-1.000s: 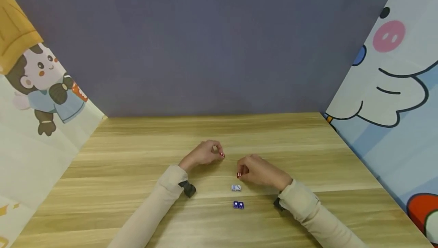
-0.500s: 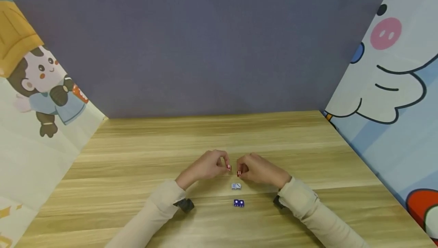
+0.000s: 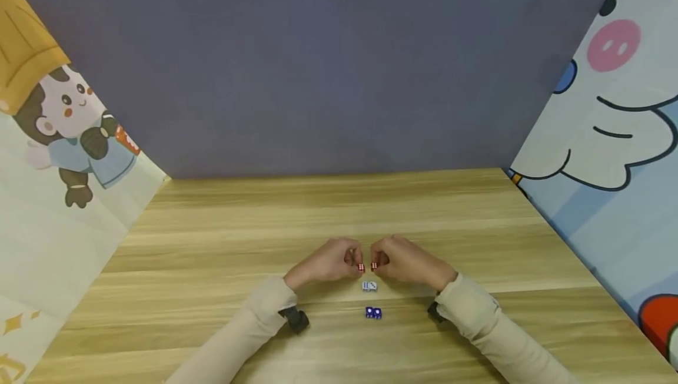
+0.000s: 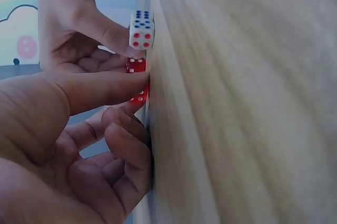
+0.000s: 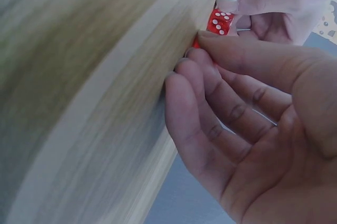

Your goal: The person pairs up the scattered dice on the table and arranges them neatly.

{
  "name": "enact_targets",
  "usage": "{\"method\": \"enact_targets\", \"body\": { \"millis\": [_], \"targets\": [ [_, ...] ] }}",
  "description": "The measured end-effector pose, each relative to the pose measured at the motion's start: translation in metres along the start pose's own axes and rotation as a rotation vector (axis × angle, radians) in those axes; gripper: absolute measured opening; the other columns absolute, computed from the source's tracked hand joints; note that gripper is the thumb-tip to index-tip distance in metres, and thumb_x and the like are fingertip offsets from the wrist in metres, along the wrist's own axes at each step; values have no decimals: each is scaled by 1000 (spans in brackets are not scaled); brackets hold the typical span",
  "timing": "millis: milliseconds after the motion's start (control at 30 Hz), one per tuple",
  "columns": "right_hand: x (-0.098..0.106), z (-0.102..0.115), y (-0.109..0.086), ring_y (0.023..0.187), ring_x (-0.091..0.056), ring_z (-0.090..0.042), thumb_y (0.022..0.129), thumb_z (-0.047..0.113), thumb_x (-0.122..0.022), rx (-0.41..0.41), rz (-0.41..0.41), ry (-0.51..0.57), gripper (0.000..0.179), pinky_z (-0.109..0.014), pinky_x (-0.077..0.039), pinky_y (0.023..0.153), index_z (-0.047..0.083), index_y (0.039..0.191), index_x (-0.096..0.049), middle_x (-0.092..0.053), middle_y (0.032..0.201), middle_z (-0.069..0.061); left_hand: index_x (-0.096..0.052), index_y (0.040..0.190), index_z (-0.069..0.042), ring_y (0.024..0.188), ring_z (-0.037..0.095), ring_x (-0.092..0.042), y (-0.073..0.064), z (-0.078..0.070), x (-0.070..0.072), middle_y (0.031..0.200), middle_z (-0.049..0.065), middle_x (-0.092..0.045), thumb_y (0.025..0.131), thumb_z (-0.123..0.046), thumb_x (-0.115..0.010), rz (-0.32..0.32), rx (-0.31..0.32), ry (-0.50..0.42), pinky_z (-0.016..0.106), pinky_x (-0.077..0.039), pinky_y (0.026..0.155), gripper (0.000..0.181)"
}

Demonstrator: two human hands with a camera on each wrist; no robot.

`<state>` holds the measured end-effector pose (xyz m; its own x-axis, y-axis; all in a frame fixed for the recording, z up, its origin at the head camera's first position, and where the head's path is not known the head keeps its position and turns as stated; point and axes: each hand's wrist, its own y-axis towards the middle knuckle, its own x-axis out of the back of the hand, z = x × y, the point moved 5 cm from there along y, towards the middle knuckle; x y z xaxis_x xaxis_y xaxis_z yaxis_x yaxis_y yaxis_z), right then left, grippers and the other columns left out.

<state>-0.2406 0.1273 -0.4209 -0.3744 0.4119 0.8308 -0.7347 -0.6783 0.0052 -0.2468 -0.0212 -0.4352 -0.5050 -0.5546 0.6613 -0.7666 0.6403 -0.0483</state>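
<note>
Between thumb and fingers, my left hand (image 3: 331,260) pinches a red die (image 3: 361,267) low over the wooden table. Just to its right, my right hand (image 3: 408,261) pinches a second red die (image 3: 374,266), with a narrow gap between the two. My left thumb covers part of its die in the left wrist view. A pair of white dice (image 3: 369,285) sits side by side on the near side of the hands. Closer still lies a pair of dark blue dice (image 3: 373,313), also side by side.
The wooden tabletop (image 3: 238,213) stretches around the hands. A dark grey panel (image 3: 339,66) rises at its far edge. Cartoon-printed walls stand at the left (image 3: 63,242) and right (image 3: 598,219).
My left hand has moved right and nearer with its red die, which now stands close to the other one. My right hand has hardly moved, and the white and blue dice stay put.
</note>
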Motion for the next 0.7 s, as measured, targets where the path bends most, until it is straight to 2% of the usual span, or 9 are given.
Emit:
{"method": "enact_targets", "body": {
  "millis": [167, 433, 700],
  "targets": [
    [1, 1, 0, 63, -56, -4, 85, 1, -75, 15, -5, -17, 14, -24, -49, 59, 13, 82, -69, -65, 74, 5, -65, 89, -6, 56, 6, -49, 0, -2, 0, 73, -1, -59, 82, -3, -78, -4, 12, 1, 20, -41, 50, 15],
    [-1, 5, 1, 61, -54, -3, 85, 2, -75, 38, -11, -19, 12, -23, -49, 58, 12, 83, -69, -63, 72, 5, -64, 89, -7, 56, 6, -48, 0, -2, -2, 69, -2, -59, 83, -5, -77, -33, -7, 11, 20, -39, 50, 15],
    [-4, 4, 2, 59, -54, -3, 84, -1, -75, 26, -19, -10, 14, -23, -49, 56, 12, 84, -69, -62, 70, 6, -63, 88, -7, 54, 5, -46, 2, -1, -5, 66, -3, -57, 83, -4, -78, -40, -1, 2, 20, -37, 48, 16]
  ]
}}
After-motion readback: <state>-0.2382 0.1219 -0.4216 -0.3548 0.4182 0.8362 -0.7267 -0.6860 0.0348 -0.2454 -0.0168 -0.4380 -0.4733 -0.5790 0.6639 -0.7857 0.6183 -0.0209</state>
